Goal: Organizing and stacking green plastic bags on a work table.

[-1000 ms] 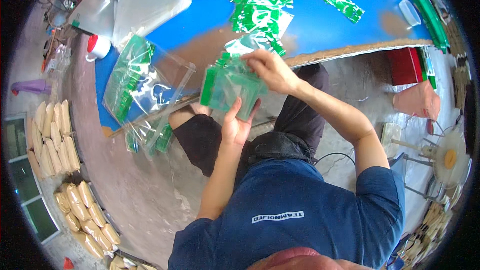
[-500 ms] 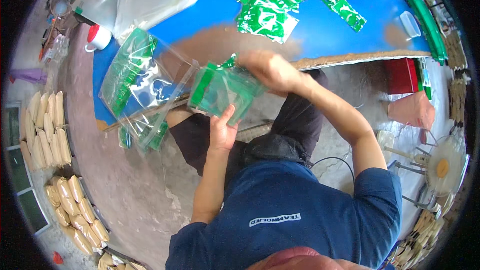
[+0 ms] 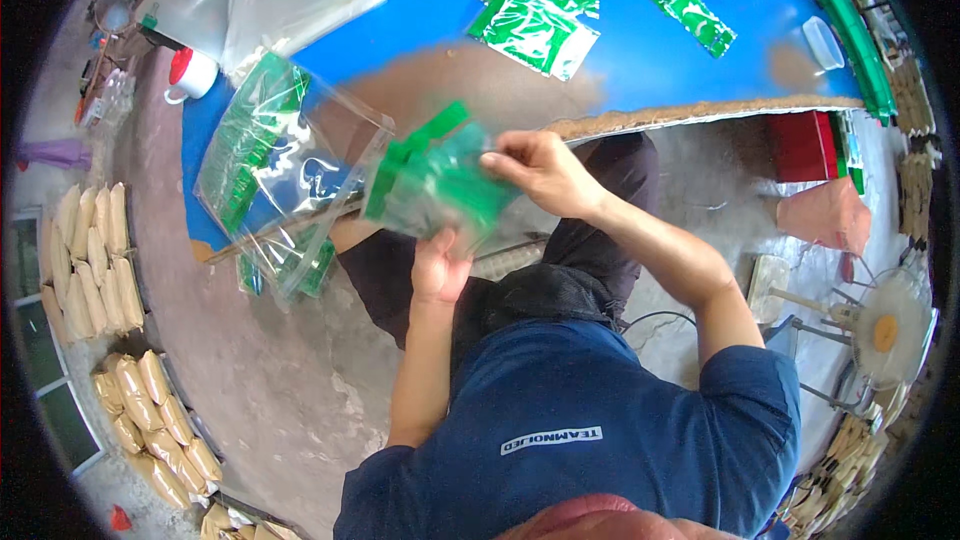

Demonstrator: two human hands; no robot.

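Blue and worn to brown near its front edge, the tabletop (image 3: 690,75) spreads across the upper part of the view above a grey concrete floor (image 3: 310,390). Just in front of that edge, over the person's lap, the green-trimmed bags (image 3: 435,180) are held up as a small bundle, partly blurred. Both hands grasp it: the left hand (image 3: 440,265) grips the lower edge, while the right hand (image 3: 545,172) pinches the upper right side between thumb and fingers. Left of the bundle, a large clear bag (image 3: 315,165) with green pieces inside hangs partly over the edge. Farther back lie a pile of green packets (image 3: 540,25) and, to the left, clear plastic sheets (image 3: 310,5); a white mug (image 3: 198,77) (its top is red) sits near these sheets. At the right stand a fan (image 3: 885,333) and a red box (image 3: 800,147).
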